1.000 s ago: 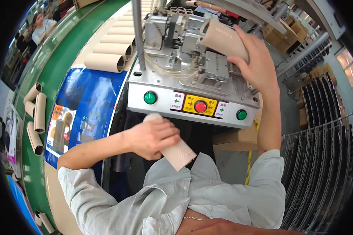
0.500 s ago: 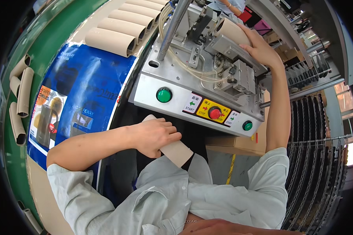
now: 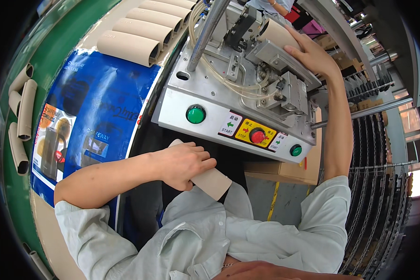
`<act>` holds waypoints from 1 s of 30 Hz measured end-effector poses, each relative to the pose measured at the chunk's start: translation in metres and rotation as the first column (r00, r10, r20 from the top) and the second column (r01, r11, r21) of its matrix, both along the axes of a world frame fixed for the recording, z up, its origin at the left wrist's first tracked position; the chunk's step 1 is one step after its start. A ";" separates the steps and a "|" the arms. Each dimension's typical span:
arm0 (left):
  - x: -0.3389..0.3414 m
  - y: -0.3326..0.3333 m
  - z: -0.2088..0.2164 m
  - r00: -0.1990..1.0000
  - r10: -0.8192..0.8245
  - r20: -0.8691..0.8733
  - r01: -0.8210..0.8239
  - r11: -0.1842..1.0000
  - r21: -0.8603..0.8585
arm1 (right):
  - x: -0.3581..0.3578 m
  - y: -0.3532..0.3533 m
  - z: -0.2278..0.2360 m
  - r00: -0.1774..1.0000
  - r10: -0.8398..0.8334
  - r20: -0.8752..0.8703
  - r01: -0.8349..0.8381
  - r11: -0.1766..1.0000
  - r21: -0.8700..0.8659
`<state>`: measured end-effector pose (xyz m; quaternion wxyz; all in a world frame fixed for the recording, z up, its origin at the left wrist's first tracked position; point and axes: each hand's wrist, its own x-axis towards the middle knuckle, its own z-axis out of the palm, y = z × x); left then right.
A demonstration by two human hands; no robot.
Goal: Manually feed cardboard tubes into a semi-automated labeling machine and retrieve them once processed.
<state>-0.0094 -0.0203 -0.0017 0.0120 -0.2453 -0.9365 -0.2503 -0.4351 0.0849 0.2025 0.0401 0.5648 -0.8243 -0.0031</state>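
Observation:
Below the machine's front panel, my left hand (image 3: 187,163) is wrapped round a beige plastic sleeve (image 3: 212,183) with rounded edges, held slanting over my lap. My right hand (image 3: 310,55) reaches to the far right of the metal machine (image 3: 210,84). Its fingers and thumb lie round a second beige sleeve (image 3: 276,33), which sits in the machine's fixture beside a metal block (image 3: 273,56). The far side of that sleeve and some fingertips are hidden.
A row of several beige sleeves (image 3: 126,46) lies on the table beyond a blue printed sheet (image 3: 112,98). More sleeves (image 3: 27,109) rest on the green conveyor (image 3: 46,60). The panel carries green buttons (image 3: 195,114) and a red button (image 3: 257,136). Metal posts (image 3: 209,35) flank the machine.
My right hand and forearm have shifted slightly to the right, still at the sleeve in the fixture. The left hand keeps its hold, almost unmoved.

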 end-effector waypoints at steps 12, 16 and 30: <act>-0.001 0.000 0.002 1.000 0.003 0.024 -0.003 1.000 -0.008 | -0.004 -0.004 0.002 0.981 -0.037 0.188 0.037 0.999 0.003; -0.001 0.000 0.002 0.999 0.004 0.037 -0.004 1.000 0.000 | -0.004 -0.007 0.008 0.976 -0.022 0.218 0.009 0.998 0.058; -0.007 -0.002 0.002 0.998 0.019 0.058 -0.020 0.999 0.027 | 0.010 -0.002 -0.003 0.984 -0.069 0.163 0.080 0.995 -0.061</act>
